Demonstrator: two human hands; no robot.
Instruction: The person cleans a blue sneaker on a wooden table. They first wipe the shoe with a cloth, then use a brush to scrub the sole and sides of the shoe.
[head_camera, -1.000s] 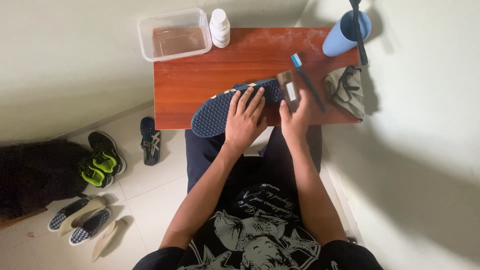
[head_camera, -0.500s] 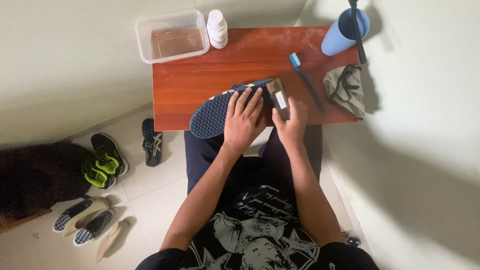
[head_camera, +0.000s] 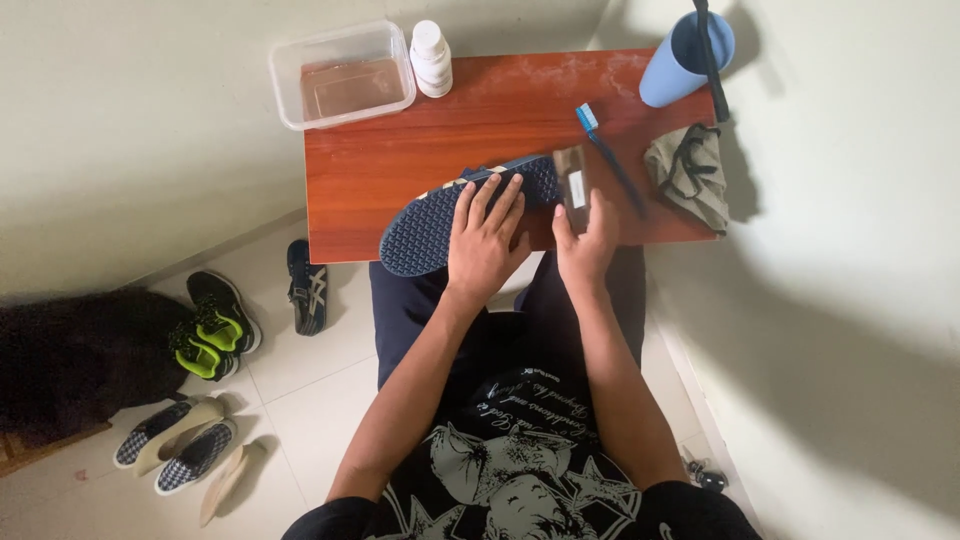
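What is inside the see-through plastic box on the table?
The clear plastic box shows only a shallow layer of what looks like water, with the red-brown table tinting it. Nothing solid shows inside.

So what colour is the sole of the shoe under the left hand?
Dark navy blue sole, with a dotted tread; head view.

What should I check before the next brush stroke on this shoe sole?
1. Left hand pressing the navy shoe flat, sole up: ok.
2. Right hand gripping the brush: ok.
3. Brush touching the sole: cannot tell.
4. Shoe fully on the red table: not ok, one end overhangs the near edge.
5. Blue toothbrush clear of the right hand: ok, close.
6. Water in the clear tub: ok.
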